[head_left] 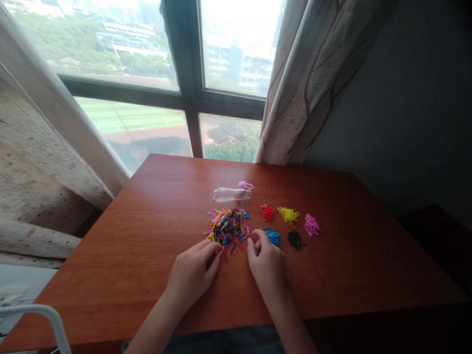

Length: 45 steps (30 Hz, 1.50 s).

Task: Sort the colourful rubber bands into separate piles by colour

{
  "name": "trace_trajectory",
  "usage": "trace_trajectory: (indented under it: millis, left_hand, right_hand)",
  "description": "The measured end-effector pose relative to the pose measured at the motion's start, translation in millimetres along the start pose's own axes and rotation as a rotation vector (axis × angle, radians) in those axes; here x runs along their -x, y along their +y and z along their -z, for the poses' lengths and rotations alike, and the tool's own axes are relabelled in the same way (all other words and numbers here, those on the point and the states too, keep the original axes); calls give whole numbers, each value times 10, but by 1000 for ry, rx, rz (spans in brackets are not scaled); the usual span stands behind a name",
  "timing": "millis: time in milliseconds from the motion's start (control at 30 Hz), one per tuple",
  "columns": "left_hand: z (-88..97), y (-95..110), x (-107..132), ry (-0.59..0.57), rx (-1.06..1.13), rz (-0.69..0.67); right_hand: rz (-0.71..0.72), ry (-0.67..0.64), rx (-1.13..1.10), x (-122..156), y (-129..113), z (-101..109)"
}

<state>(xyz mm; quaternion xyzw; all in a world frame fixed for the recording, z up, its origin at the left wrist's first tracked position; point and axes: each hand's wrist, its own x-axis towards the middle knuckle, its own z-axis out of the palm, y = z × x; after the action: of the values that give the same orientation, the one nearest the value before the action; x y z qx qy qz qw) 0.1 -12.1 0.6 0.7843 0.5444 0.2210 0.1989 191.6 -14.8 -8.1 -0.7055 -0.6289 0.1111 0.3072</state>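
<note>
Head view: from my remote seat I see the left hand (191, 270) bent over the near left side of a mixed pile of small pin-shaped plastic clips (229, 226), thumb and index tips close together beside a reddish clip (225, 254); whether they pinch it, I cannot tell. The right hand (267, 263) sits at the pile's near right side, index finger curled toward the thumb; I cannot make out whether anything is between the tips.

The mixed pile lies around the middle of the wooden table (121, 275). Toward the right edge I count five single-colour heaps: red (267, 212), yellow (288, 215), pink (312, 224), blue (273, 236) just beside the right hand, and black (295, 240). Between the mixed pile and the far edge, a clear bottle (230, 194) lies on its side, a pink looped cap (245, 185) just behind it.

Beyond the far edge I see a dark-framed window (190, 78) between patterned curtains (295, 88), with a green sports field (136, 118) outside.
</note>
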Motion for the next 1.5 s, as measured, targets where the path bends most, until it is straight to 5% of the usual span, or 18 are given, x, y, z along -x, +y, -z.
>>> trace_trajectory:
  millis: [700,1000,1233,1367,1500]
  left_hand:
    - [17,12,-4,17,-23,-30]
    - [21,14,-2,1,-12,-10]
    - [34,28,1,6,-15,-13]
    - [39,15,0,8,-19,-24]
    - [40,7,-3,6,-27,-31]
  right_hand:
    - [26,34,149,-126,-48,-95]
    - [147,111,11,-17,-69,6]
    - [94,79,-150,23,-48,78]
    - [39,132,-162,-16,99,210]
    - [-59,230,-43,-153,504,496]
